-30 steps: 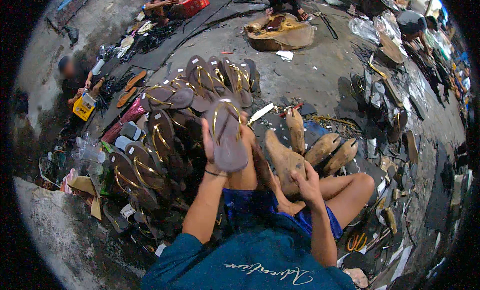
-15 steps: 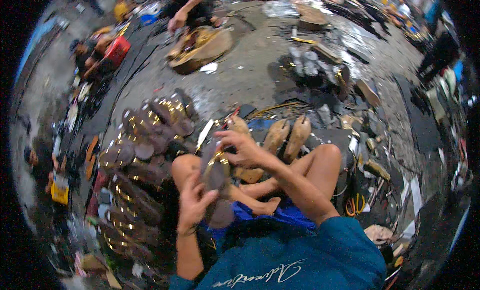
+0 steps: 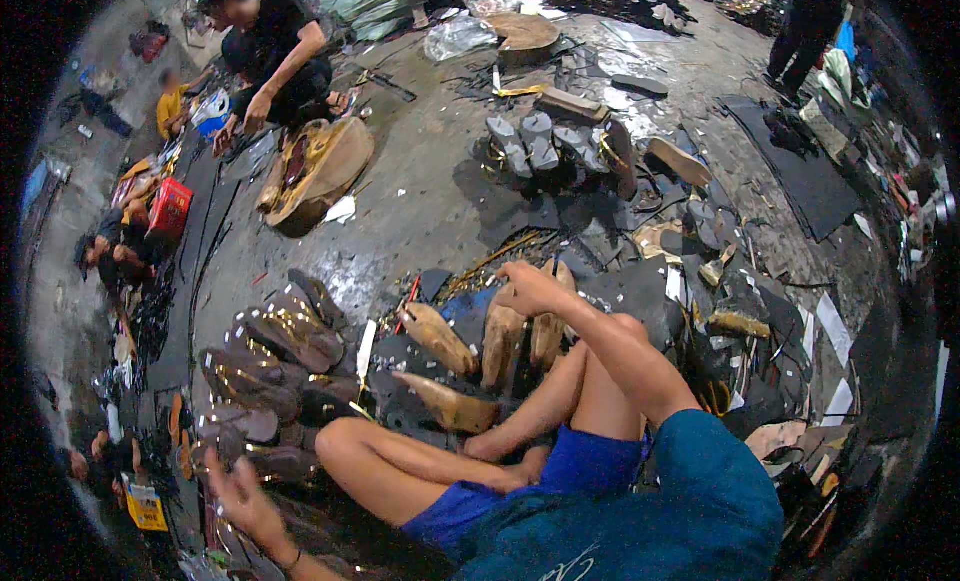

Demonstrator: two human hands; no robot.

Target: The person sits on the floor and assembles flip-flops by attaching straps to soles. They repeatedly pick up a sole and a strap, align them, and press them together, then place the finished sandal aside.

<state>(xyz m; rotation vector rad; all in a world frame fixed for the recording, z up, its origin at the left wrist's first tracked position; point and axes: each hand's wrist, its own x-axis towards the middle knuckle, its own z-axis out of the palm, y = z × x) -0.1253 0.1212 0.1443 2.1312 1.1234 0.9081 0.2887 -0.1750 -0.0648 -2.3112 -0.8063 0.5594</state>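
- Well, in the head view the left hand [image 3: 245, 506] is out at the lower left by the brown sandals, its fingers spread wide (it is slightly blurred); whether it touches one, I cannot tell.
- Those sandals [image 3: 285, 336] lie heaped in overlapping rows to the left of the knees, gold straps catching the light.
- Ahead of the body, the right hand [image 3: 530, 291] is at the far ends of two wooden lasts [image 3: 503, 341] set side by side; its fingers are partly bent, and I cannot tell whether they grip.
- Just left of that pair lies another last [image 3: 438, 338], and one more [image 3: 447, 401] rests near the shins.
- A white strip [image 3: 367, 353] lies between the heap and the lasts.
- Farther off, a co-worker [image 3: 285, 61] in black squats at the upper left behind a wooden block [image 3: 335, 171], one hand lowered beside it.
- Grey sandals [image 3: 540, 144] stand grouped beyond the lasts.
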